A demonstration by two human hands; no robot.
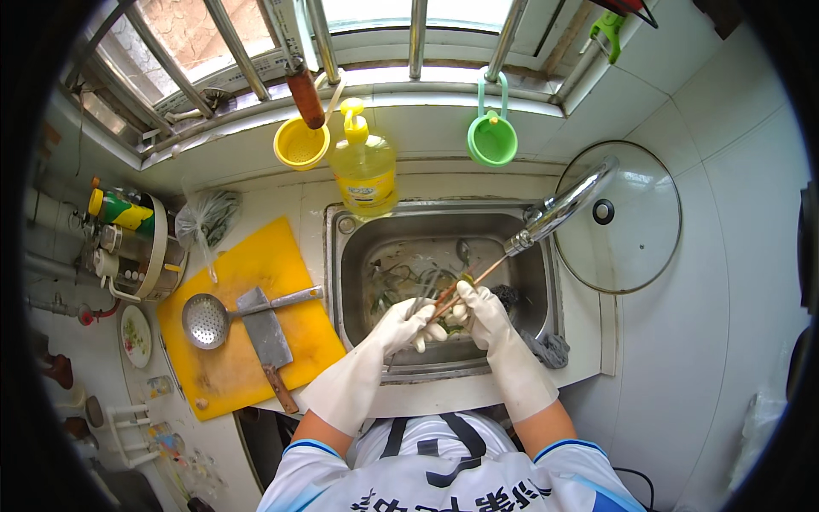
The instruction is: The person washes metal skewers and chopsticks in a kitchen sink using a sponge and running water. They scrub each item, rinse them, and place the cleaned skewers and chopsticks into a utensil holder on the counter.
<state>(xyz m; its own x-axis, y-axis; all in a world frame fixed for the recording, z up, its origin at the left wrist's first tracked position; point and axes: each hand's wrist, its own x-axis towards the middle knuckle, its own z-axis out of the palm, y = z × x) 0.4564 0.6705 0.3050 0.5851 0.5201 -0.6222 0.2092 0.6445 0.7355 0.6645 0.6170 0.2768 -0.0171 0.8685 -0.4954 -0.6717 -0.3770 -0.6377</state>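
Both my hands wear long white rubber gloves and are over the stainless steel sink [349, 275]. My left hand [416, 323] is closed around the lower part of a bundle of chopsticks [491, 269] and thin metal utensils. My right hand [475, 307] grips the same bundle a little higher, its fingers near a scrap of green leaf. Wet vegetable scraps [384, 297] and a metal spoon [462, 248] lie in the basin beneath. A dark scouring pad [505, 296] sits just right of my right hand. The chrome faucet [544, 224] reaches over the sink from the right.
On the left, a yellow cutting board [211, 384] holds a cleaver [265, 333] and a skimmer [206, 321]. A dish soap bottle [365, 173] stands behind the sink. A glass lid [640, 237] leans at the right, above a grey rag [547, 349]. A bagged vegetable [214, 214] lies back left.
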